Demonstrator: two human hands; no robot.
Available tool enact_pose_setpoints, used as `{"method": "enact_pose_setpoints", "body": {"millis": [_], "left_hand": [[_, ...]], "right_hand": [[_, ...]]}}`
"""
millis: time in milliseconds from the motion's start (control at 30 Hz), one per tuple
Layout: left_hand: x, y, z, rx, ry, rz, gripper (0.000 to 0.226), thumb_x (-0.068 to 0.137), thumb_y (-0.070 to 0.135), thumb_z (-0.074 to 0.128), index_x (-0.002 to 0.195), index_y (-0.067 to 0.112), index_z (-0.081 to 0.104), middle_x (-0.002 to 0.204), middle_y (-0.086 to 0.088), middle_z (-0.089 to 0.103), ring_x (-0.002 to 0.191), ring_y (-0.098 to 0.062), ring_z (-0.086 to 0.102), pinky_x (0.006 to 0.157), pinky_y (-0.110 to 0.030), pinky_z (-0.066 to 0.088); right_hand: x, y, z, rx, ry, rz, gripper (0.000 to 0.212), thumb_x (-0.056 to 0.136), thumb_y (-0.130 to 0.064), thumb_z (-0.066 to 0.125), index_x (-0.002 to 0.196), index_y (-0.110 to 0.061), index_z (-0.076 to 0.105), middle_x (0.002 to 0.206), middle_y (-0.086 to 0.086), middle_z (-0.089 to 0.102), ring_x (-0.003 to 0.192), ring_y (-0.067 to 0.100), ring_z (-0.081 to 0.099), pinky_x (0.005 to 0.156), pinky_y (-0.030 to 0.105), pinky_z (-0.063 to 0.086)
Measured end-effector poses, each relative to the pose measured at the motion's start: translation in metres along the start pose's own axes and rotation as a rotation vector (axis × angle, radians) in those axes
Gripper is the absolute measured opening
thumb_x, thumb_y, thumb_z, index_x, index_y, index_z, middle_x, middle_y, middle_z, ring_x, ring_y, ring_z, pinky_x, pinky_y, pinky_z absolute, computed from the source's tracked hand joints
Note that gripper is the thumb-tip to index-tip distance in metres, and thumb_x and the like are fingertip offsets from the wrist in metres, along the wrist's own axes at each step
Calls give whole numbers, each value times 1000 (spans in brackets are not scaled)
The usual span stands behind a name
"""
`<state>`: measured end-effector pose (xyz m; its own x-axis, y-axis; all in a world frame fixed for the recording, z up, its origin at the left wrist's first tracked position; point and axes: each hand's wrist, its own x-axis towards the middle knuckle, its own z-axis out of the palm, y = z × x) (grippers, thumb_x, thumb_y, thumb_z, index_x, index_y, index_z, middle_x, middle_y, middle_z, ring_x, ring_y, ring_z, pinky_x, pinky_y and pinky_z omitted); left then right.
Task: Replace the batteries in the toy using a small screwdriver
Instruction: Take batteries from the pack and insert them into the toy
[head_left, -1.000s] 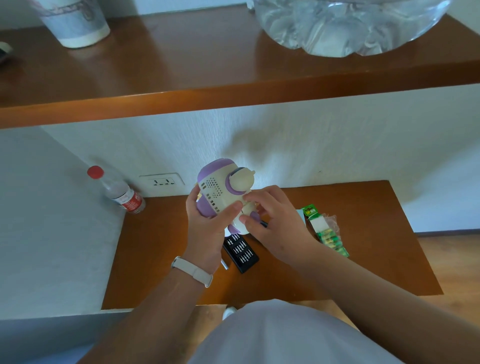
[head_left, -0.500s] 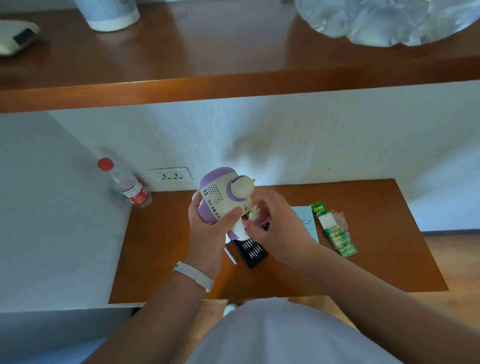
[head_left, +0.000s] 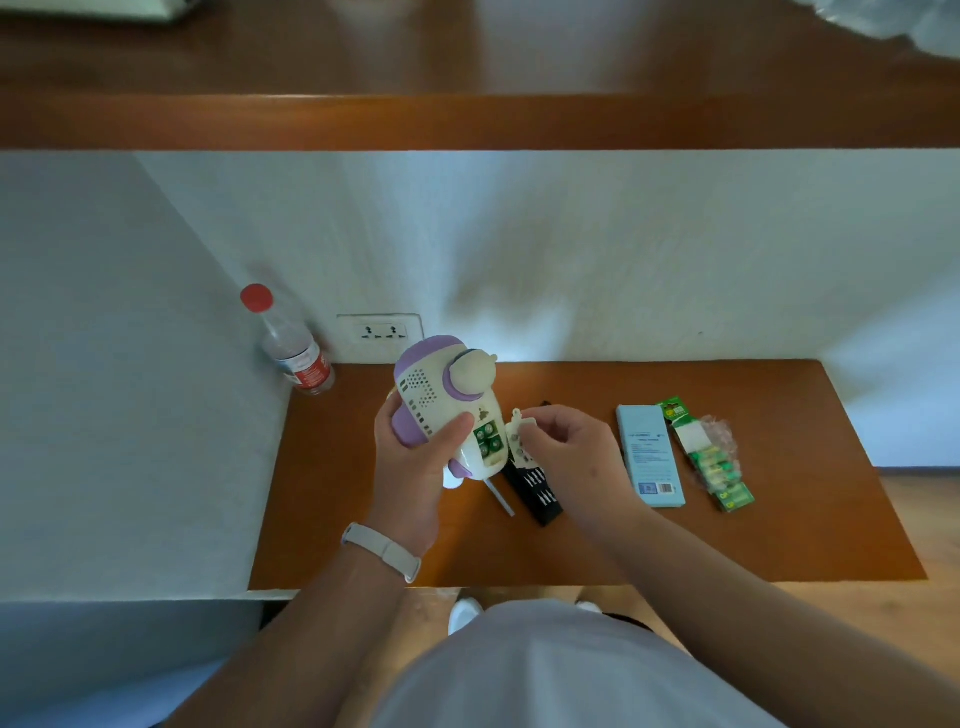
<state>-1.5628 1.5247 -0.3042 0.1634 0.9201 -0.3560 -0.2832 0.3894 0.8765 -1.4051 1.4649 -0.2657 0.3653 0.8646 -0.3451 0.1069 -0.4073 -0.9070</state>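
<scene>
The toy (head_left: 447, 410) serves as the landmark: it is held up over the wooden desk (head_left: 779, 519), clear of its surface. Nearest the person, the left hand (head_left: 415, 462) wraps the toy's lower body, thumb pressed across its back beside the open battery bay, fingers closed round the far side. Just right of the toy, the right hand (head_left: 563, 449) pinches the small white battery cover (head_left: 519, 426) between thumb and fingertips, lifted off the bay but close to its edge. Green batteries (head_left: 488, 439) sit exposed in the bay.

Below and right of the toy, on the desk, lie a slim grey screwdriver (head_left: 501, 496) and a black bit case (head_left: 537, 491). Well right of the toy rest a pale blue box (head_left: 649, 454) and, beyond it, a green pack of new batteries (head_left: 719, 467). Behind and left of the toy a water bottle (head_left: 291, 348) stands in the corner.

The risks look modest but real. The cover is small, and a loose pinch could drop it to the floor. Whether its screw is captive cannot be told; if free, it could roll off the desk. With the bay tilted, the old cells might spill out. Old and new cells look alike in colour, so mixing them is possible.
</scene>
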Motion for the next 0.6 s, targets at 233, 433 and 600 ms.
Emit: {"method": "enact_pose_setpoints", "body": {"millis": [233, 433, 600], "left_hand": [[7, 1, -60, 20, 89, -17, 83, 69, 21, 85, 142, 27, 45, 129, -4, 65, 119, -29, 64, 91, -54, 58], [6, -17, -108, 22, 133, -38, 84, 76, 37, 88, 147, 29, 44, 138, -14, 59, 122, -45, 59, 94, -66, 52], [1, -27, -123, 20, 158, -50, 87, 77, 36, 88, 149, 29, 40, 141, -19, 55, 123, -51, 56, 94, -71, 49]], "right_hand": [[28, 15, 22, -155, -78, 59, 18, 98, -35, 59, 109, -30, 72, 97, -17, 68, 91, 5, 62, 74, 19, 45], [93, 39, 44, -369, -172, 34, 23, 100, -33, 56, 111, -21, 72, 95, -13, 70, 87, 5, 63, 69, 17, 46], [142, 62, 65, -631, -284, -23, 29, 102, -30, 51, 109, -11, 71, 98, 1, 72, 84, 13, 64, 70, 23, 47]]}}
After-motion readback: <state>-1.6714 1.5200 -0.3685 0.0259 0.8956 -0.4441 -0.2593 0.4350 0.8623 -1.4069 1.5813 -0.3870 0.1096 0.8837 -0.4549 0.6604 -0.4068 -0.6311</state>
